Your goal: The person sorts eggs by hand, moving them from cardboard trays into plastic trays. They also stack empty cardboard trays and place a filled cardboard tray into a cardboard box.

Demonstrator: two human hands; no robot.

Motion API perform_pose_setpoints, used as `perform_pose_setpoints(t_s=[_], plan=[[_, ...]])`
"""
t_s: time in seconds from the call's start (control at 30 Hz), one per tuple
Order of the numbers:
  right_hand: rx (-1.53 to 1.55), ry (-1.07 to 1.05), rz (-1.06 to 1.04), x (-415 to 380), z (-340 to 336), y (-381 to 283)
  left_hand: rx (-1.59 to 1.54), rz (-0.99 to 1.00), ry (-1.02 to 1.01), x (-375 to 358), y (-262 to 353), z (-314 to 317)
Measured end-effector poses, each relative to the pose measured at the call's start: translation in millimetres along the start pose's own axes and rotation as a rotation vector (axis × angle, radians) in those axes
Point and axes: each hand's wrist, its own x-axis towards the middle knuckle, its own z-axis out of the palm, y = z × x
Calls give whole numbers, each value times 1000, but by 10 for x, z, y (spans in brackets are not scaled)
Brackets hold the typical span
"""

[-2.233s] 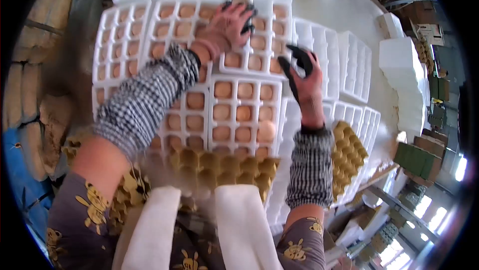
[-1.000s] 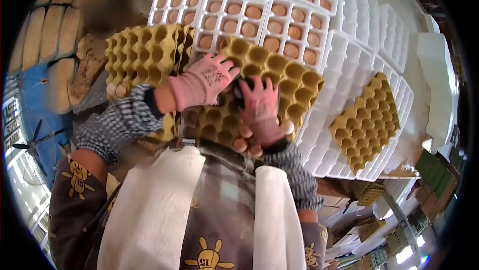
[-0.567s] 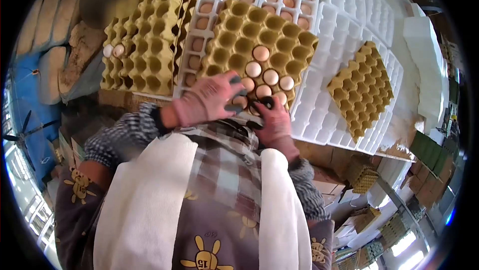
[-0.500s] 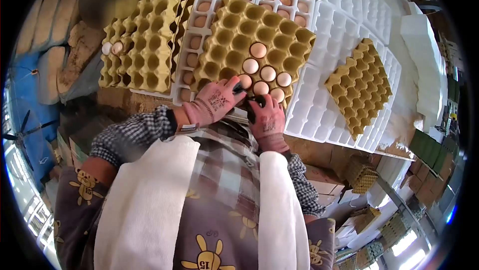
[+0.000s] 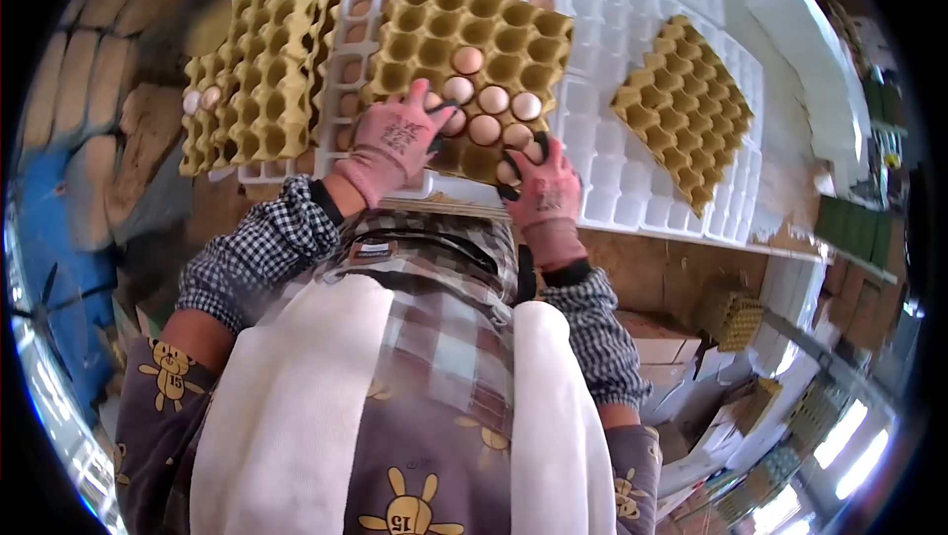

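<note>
A brown pulp egg tray [image 5: 415,36] lies before me with several light eggs [image 5: 484,130] in its near cups. My left hand [image 5: 395,140], in a pink glove with black fingertips, is at the tray's near left part. Its finger and thumb close around an egg [image 5: 453,122]. Over the near right corner is my right hand [image 5: 543,189], gloved alike, its thumb and fingers closed about an egg [image 5: 509,172]. Another egg [image 5: 533,152] shows right by its fingertips. The gloves hide part of the tray's near edge.
White plastic trays [image 5: 612,179] cover the table, those at the back holding eggs. Tilted pulp trays [image 5: 267,81] stand at left, with two eggs in their cups. A separate pulp tray [image 5: 681,110] lies at right. Cardboard boxes [image 5: 657,337] are below the table's right side.
The view has shifted, so the trays appear farther left and higher. My right hand has moved apart from my left toward the tray's near right corner, where eggs now show at its fingers.
</note>
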Motion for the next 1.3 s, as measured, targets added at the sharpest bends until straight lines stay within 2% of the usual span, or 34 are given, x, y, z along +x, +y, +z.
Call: perform_pose_setpoints(t_s=[0.07, 0.13, 0.17, 0.23, 0.27, 0.3, 0.37, 0.43, 0.47, 0.5, 0.53, 0.6, 0.63, 0.73, 0.77, 0.8, 0.83, 0.87, 0.9, 0.93, 0.97, 1.07, 1.1, 1.17, 1.2, 1.27, 1.3], plan=[[-76, 22, 37, -93, 16, 52, -75, 1, 41, 59, -72, 77], [555, 261, 39, -199, 130, 241, -194, -82, 136, 68, -93, 63], [1281, 63, 361, -324, 69, 261, -207, -68, 143, 80, -170, 92], [1641, 316, 403, -661, 32, 319, -948, -146, 157, 117, -394, 259], [1569, 425, 567, -747, 54, 427, -1159, -219, 122, 137, -422, 315], [1488, 520, 731, -830, 124, 606, -1168, -209, 119, 152, -336, 380], [1076, 779, 514, -856, 479, 1119, -1017, -58, 319, 16, 60, 208], [338, 604, 379, -800, 375, 1294, -1068, -22, 188, 35, 424, 120], [277, 458, 449, -724, 280, 1268, -1104, 23, 127, 41, 653, 34], [266, 394, 407, -703, 172, 1265, -997, 130, 204, 77, 876, 147], [228, 368, 406, -676, 173, 1326, -972, 189, 53, 94, 1082, 130], [65, 303, 338, -638, 237, 1521, -625, 253, -35, 190, 1477, 175], [103, 180, 430, -616, 56, 1432, -459, 275, -102, 266, 1625, 224], [213, 178, 378, -606, -94, 1626, -490, 116, -99, 474, 1936, 360], [371, 305, 315, -566, -109, 1711, -482, 111, -101, 552, 2018, 376], [530, 427, 249, -538, -115, 1790, -419, 118, 83, 631, 2077, 384], [543, 413, 237, -502, -108, 1848, -347, 116, 268, 694, 2108, 392], [588, 435, 172, -383, -76, 1859, -242, 113, 93, 799, 2120, 443], [641, 460, 94, -198, -29, 1821, -261, 70, 205, 810, 2138, 557], [320, 441, -20, -89, 60, 1910, -281, 69, 268, 792, 2118, 526], [90, 328, 60, -35, 167, 1930, -306, 71, 323, 748, 2084, 505], [-10, 186, 149, -12, 141, 2001, -415, -126, 386, 423, 1593, 303], [-14, 218, 120, -49, 151, 1989, -316, -255, 456, 299, 1443, 105], [122, 299, 118, -93, 118, 1908, 72, -267, 335, 171, 1161, 71], [118, 280, 104, -124, 59, 1845, 66, -288, 324, 139, 1030, 139], [196, 439, -154, -86, -182, 1555, 26, -141, 295, 155, 777, 248], [314, 450, -271, 7, -217, 1411, 31, -136, 297, 165, 717, 240]])
